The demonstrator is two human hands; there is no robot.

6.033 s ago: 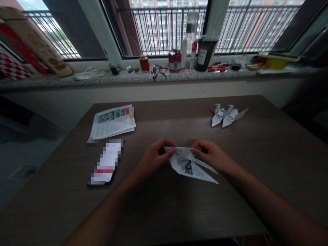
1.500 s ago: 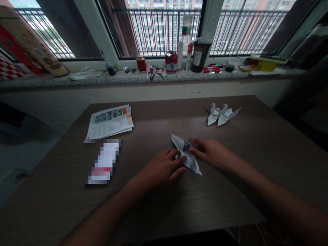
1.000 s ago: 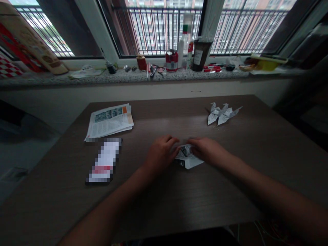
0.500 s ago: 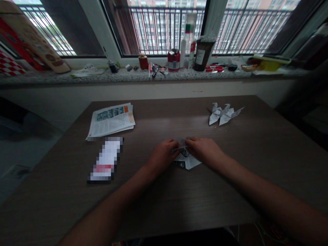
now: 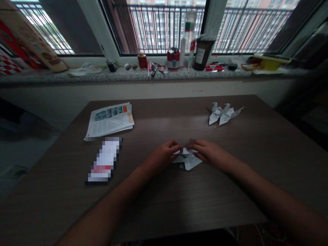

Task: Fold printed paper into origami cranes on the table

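A small piece of folded printed paper lies on the table between my two hands. My left hand has its thumb and fingers closed on the paper's upper left edge. From the other side, my right hand grips the upper right edge, its fingertips slightly blurred. Those fingers partly hide the top of the paper. Beyond my right hand stand folded paper cranes, made of similar printed sheets, their wings touching or overlapping.
To the left lies a stack of printed sheets, with a phone in front of it, its screen pixelated. On the windowsill stand a red can, a bottle, a dark cup and small items.
The paper's raised upper part has come down flatter. My hands have shifted slightly toward me, and the right one has moved a little outward.
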